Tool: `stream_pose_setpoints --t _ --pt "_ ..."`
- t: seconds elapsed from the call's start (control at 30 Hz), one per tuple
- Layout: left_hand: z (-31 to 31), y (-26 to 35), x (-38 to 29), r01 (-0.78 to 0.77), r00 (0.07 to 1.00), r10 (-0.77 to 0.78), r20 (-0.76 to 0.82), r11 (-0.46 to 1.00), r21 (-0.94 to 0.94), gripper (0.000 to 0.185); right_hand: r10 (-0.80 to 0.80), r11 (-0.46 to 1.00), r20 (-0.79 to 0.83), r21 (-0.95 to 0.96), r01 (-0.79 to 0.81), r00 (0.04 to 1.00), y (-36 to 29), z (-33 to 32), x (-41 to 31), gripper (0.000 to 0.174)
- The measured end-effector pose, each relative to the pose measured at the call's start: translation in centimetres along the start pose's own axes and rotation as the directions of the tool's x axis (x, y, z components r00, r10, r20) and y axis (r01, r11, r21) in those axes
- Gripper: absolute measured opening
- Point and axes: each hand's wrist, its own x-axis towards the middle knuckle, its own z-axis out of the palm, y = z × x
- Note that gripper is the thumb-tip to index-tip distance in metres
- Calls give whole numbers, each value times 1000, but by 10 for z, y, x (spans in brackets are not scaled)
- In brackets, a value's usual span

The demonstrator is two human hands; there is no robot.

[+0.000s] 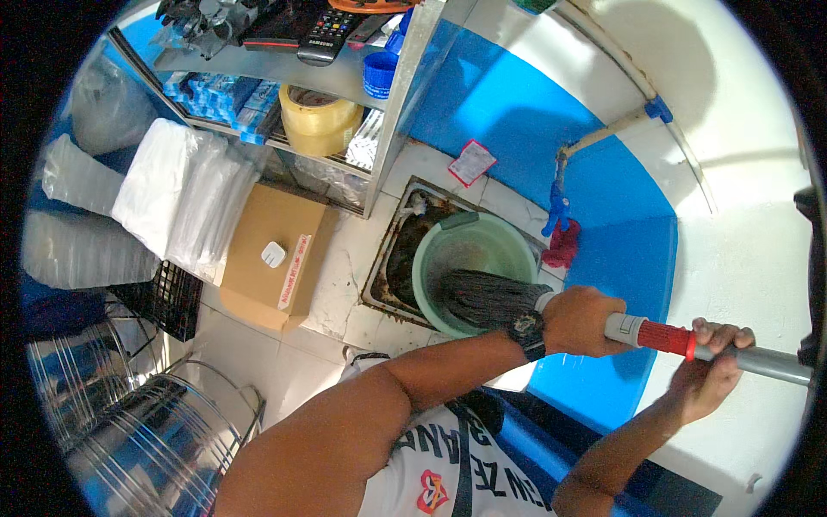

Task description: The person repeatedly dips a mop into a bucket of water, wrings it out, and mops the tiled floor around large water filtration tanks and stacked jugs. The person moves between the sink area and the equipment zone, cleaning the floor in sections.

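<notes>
A twist mop with dark grey strands (488, 297) slants down into a pale green plastic basin (423, 258), which rests over a rust-stained metal sink (404, 239). My left hand (581, 321), below a black wristwatch (528, 329), is closed round the mop's shaft just above the strands. Farther up, my right hand (714, 368) grips the grey pole (772, 363) beside its red ribbed sleeve (665, 338). The lower strands lie inside the basin; whether it holds water I cannot tell for sure. A blue tap (557, 210) is on the wall beyond, with a dark red cloth (562, 244) under it.
A cardboard box (274, 258) bearing a white plug adapter (274, 254) stands left of the sink. Above it, a glass-and-metal shelf (258, 68) holds rolls of clear tape (320, 123) and a Samsung remote (326, 32). Stacked plastic bags (187, 194) and chrome-barred stools (155, 439) are at left.
</notes>
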Motion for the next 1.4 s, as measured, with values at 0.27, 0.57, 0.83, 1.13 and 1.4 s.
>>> stream_pose_setpoints --t 0.27,0.57,0.83,1.13,1.4 --pt "-11 10 -2 -142 978 151 143 987 -70 66 -65 966 74 256 44 995 7 66 -7 22" --pt "16 22 10 -295 955 295 32 956 -2 54 4 1000 -341 -7 -7 940 3 65 -13 33" --pt "15 11 -9 -386 917 387 -93 922 28 47 84 986 -87 -135 -95 993 5 57 -32 32" --pt "-3 17 64 75 697 293 654 878 -472 35 -7 869 497 433 -241 868 10 43 30 32" --pt "33 34 0 -297 951 305 -46 947 122 35 -25 996 -668 -77 -36 744 -11 67 -32 29"
